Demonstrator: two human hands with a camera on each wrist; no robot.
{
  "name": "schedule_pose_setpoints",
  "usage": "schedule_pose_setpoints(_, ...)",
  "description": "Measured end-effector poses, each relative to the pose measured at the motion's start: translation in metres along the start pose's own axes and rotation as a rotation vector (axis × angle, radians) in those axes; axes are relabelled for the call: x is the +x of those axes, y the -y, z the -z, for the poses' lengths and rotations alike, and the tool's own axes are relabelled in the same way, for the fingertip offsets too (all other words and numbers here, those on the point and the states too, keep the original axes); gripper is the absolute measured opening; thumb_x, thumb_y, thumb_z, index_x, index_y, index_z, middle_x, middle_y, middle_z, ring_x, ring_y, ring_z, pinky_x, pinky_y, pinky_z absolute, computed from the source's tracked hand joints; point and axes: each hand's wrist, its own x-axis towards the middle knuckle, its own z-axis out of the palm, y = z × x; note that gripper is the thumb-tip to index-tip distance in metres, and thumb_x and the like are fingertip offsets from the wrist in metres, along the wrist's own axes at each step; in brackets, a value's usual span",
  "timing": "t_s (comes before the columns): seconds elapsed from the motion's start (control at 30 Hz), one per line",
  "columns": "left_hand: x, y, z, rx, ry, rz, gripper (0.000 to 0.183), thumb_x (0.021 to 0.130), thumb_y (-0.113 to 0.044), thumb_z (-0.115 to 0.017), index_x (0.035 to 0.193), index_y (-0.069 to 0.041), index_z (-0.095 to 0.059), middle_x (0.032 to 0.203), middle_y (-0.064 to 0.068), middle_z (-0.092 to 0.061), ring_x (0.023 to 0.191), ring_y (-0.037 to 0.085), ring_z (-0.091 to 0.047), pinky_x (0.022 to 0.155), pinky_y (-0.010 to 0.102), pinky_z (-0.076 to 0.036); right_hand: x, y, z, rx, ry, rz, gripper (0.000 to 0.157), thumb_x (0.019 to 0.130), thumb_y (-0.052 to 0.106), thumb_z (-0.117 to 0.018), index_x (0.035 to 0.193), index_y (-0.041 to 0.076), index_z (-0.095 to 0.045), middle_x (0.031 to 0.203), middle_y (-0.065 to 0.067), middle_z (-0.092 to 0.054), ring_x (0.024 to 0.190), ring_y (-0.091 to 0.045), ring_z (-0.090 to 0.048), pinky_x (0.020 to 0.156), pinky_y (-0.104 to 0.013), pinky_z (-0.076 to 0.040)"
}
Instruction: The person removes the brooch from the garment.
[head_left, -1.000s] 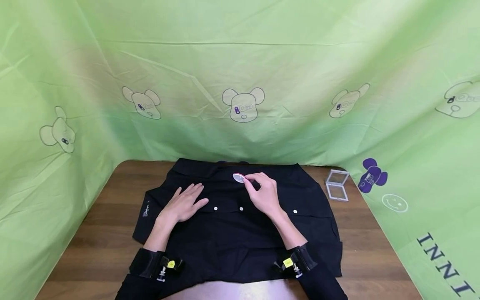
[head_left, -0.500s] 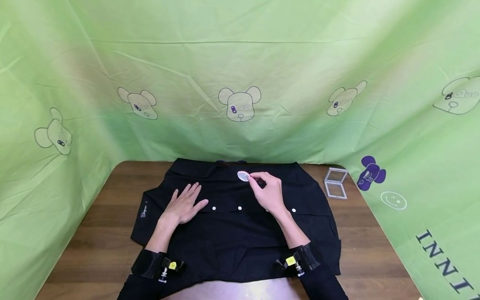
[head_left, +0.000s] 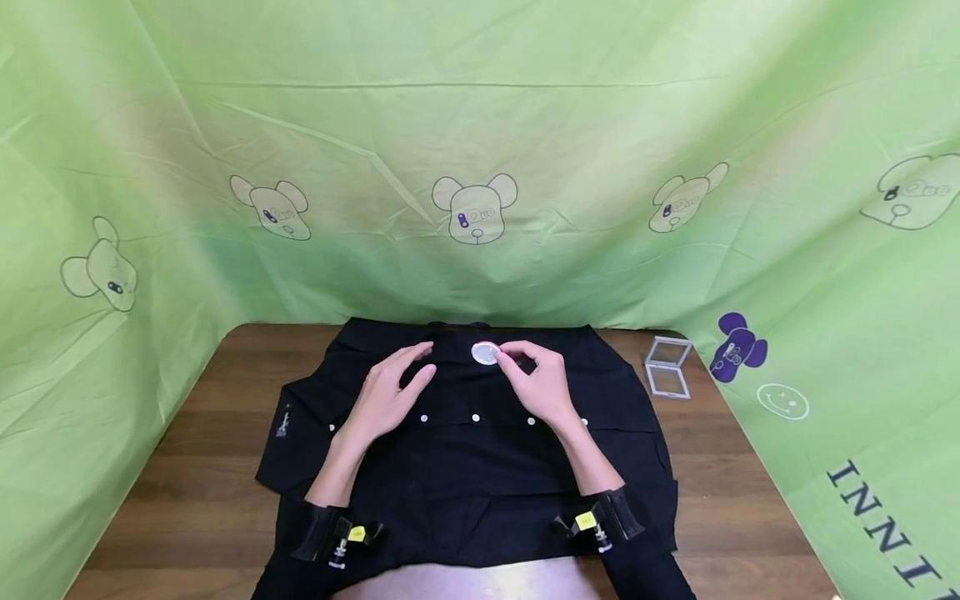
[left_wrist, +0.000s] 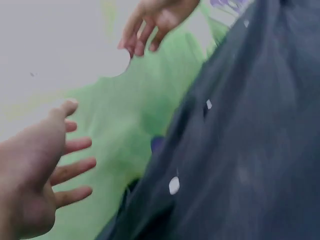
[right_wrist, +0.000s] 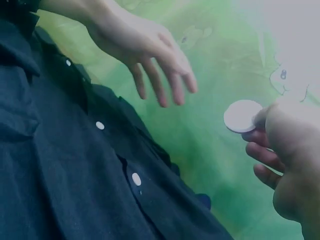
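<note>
A small round disc (head_left: 483,353) with a pale shiny face and a reddish rim is pinched by its right edge between thumb and fingers of my right hand (head_left: 543,385). In the right wrist view the disc (right_wrist: 241,115) shows a plain white face toward the camera. My left hand (head_left: 385,397) hovers left of the disc, fingers extended, holding nothing. In the left wrist view the left hand (left_wrist: 37,177) has its fingers spread. Beneath both hands a black buttoned shirt (head_left: 465,475) lies spread out, with a row of white buttons (head_left: 476,418) running across it.
An opened clear hinged square case (head_left: 667,366) lies at the right rear of the wooden table (head_left: 195,450). Green printed fabric (head_left: 480,283) hangs behind and along both sides. A small pale print (head_left: 282,422) marks the shirt's left part.
My left hand has lifted off the shirt and moved right toward the disc. My right hand has shifted slightly right, still pinching the disc.
</note>
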Motion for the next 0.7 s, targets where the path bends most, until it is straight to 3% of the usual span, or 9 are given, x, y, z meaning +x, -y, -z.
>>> schedule_pose_setpoints(0.17,0.013,-0.022,-0.013,-0.248,-0.062,-0.042,0.033,0.1,-0.019,-0.069,0.132,-0.011,-0.07,0.123,0.006,-0.073,0.11,0.015,-0.066,0.088,0.05,-0.056,0.002,0.019,0.004,0.082,0.04,-0.045,0.006,0.089,0.002,-0.078,0.094,-0.001,-0.079,0.085,-0.012,-0.076,0.074,-0.016,-0.063,0.067,-0.015,-0.047)
schedule_pose_setpoints(0.33,0.02,-0.05,-0.018,-0.388,-0.065,0.004,0.029,0.098,-0.01,-0.071,0.126,-0.004,-0.073,0.114,0.012,-0.076,0.103,0.019,-0.069,0.083,0.051,-0.058,0.005,0.046,0.009,0.172,0.089,-0.065,0.008,0.09,-0.006,-0.073,0.096,-0.011,-0.075,0.088,-0.022,-0.074,0.079,-0.017,-0.065,0.07,-0.017,-0.051)
schedule_pose_setpoints(0.47,0.022,-0.071,-0.015,-0.439,-0.09,0.045,0.023,0.095,-0.004,-0.072,0.118,0.003,-0.074,0.106,0.016,-0.076,0.094,0.022,-0.071,0.079,0.047,-0.059,0.005,0.052,0.011,0.206,0.112,-0.072,0.008,0.09,-0.007,-0.073,0.096,-0.012,-0.075,0.088,-0.023,-0.074,0.08,-0.018,-0.066,0.071,-0.024,-0.053)
schedule_pose_setpoints(0.57,0.022,-0.077,-0.014,-0.445,-0.107,0.062,0.019,0.094,-0.002,-0.072,0.111,0.005,-0.076,0.1,0.016,-0.077,0.088,0.023,-0.071,0.075,0.044,-0.059,0.004,0.056,0.011,0.212,0.125,-0.073,0.008,0.089,-0.008,-0.074,0.096,-0.012,-0.075,0.088,-0.022,-0.074,0.08,-0.018,-0.066,0.071,-0.03,-0.055)
schedule_pose_setpoints(0.7,0.022,-0.061,-0.023,-0.43,-0.1,0.1,0.015,0.095,-0.016,-0.075,0.105,-0.005,-0.079,0.095,0.006,-0.077,0.082,0.016,-0.07,0.073,0.038,-0.059,0.002,0.038,0.007,0.223,0.14,-0.068,0.009,0.091,0.001,-0.075,0.097,-0.005,-0.077,0.09,-0.015,-0.076,0.08,-0.02,-0.067,0.072,-0.027,-0.056)
